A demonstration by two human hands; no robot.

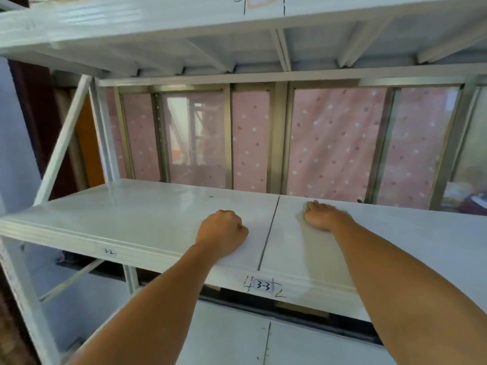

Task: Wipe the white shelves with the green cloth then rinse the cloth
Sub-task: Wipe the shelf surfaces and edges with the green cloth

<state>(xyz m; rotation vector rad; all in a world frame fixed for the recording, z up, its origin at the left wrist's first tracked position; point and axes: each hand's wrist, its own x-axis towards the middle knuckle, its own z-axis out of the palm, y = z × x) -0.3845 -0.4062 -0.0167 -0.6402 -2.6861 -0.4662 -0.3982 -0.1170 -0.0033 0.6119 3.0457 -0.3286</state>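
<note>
Now left hand [222, 227] fisted, empty, on white shelf [131, 214]; right hand [325, 216] flat, pressing green cloth [302, 215].

I log the white shelf [131, 219] as two panels joined at a seam. At the seam's 9 o'clock rests the fisted left hand [221, 233]. At its 3 o'clock, the right hand [325, 216] presses the green cloth [302, 216].

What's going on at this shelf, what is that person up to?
A person is wiping a white shelf. The right hand presses flat on a green cloth, which is mostly hidden under the palm, just right of the seam between two shelf panels. The left hand rests on the shelf as a fist, holding nothing, left of that seam. No sink or water is in view, so rinsing seems yet to come.
</note>
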